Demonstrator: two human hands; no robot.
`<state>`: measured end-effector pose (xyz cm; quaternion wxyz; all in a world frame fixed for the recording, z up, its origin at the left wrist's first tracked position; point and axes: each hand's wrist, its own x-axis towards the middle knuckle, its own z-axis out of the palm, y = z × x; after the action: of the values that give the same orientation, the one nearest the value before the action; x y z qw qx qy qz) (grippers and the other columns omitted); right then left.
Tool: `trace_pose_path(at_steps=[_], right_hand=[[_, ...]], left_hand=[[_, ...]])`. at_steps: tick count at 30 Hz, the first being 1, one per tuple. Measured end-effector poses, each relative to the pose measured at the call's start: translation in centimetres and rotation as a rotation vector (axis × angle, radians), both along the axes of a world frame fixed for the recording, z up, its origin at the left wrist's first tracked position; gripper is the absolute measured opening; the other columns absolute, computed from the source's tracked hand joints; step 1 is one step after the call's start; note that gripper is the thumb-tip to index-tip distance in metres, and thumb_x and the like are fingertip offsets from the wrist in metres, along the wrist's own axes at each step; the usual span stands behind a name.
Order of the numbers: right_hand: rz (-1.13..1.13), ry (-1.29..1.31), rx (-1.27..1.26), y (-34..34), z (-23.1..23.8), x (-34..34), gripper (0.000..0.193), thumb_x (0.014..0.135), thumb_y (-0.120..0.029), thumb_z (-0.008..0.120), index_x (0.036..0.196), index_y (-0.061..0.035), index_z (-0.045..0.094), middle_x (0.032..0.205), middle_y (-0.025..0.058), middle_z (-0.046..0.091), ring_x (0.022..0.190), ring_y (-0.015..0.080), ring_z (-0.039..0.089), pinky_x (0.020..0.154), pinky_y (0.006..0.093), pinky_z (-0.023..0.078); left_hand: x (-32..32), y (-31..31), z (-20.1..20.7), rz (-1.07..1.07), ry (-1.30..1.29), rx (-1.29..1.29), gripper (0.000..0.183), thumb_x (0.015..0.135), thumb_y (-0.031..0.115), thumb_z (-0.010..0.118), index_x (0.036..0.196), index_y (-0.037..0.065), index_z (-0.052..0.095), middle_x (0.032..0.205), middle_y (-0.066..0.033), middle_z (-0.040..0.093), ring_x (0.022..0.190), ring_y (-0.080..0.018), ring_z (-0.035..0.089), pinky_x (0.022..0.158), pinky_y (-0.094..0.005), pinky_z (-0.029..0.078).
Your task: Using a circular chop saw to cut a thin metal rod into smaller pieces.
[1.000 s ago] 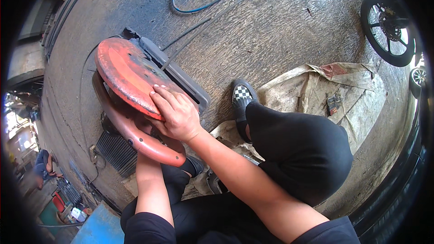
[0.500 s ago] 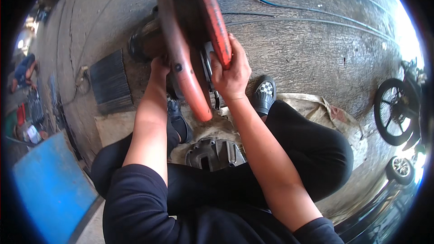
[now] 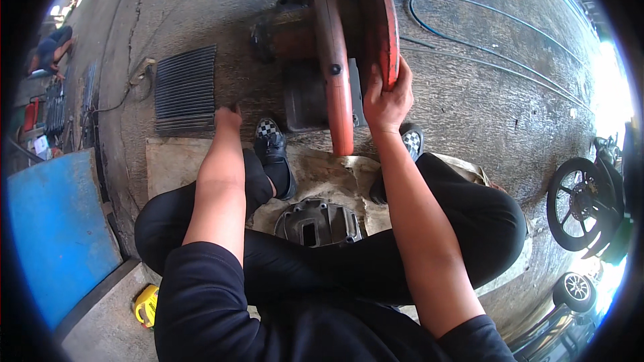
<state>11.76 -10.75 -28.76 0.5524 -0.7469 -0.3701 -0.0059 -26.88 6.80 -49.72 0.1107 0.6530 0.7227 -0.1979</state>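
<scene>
Red cut-off saw point(image 3: 329, 33) sat on the floor point(image 3: 490, 104), just beyond the shoes point(image 3: 274, 154). Looked heavy, stiff; likely awkward one-handed. Round red guard point(image 3: 387, 20) looked like rigid sheet metal, maybe slick if oily. Curved red bar point(image 3: 341, 114) seemed the better hold. Rods point(image 3: 184, 90) lay left of it. Right hand point(image 3: 389, 97) gripped the guard's near edge. Left hand point(image 3: 229, 116) was beside the rods, fingers blurred, couldn't tell open or closed.
</scene>
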Motion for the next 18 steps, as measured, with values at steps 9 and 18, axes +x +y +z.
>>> trace_pose_path(at_steps=[9,18], right_hand=[[-0.004,-0.027,-0.042,-0.1,0.3,-0.1,0.044,0.084,-0.022,0.065,0.123,-0.0049,0.052,0.107,0.0187,0.064,0.095,0.038,0.063,0.081,0.0439,0.05],[0.041,0.27,-0.206,-1.1,0.7,0.8,0.049,0.081,-0.032,0.071,0.119,-0.0024,0.06,0.09,0.018,0.07,0.085,0.0321,0.068,0.077,0.0379,0.052]], left_hand=[[11.3,0.0,13.0,1.426,-1.419,0.443,0.043,0.093,0.027,0.051,0.123,-0.002,0.054,0.13,-0.0161,0.055,0.12,-0.0279,0.052,0.095,-0.0388,0.045],[29.7,-16.0,29.4,-0.665,-1.123,0.905,0.031,0.084,0.023,0.06,0.11,0.008,0.058,0.111,-0.0112,0.058,0.111,-0.0301,0.049,0.094,-0.0443,0.033]])
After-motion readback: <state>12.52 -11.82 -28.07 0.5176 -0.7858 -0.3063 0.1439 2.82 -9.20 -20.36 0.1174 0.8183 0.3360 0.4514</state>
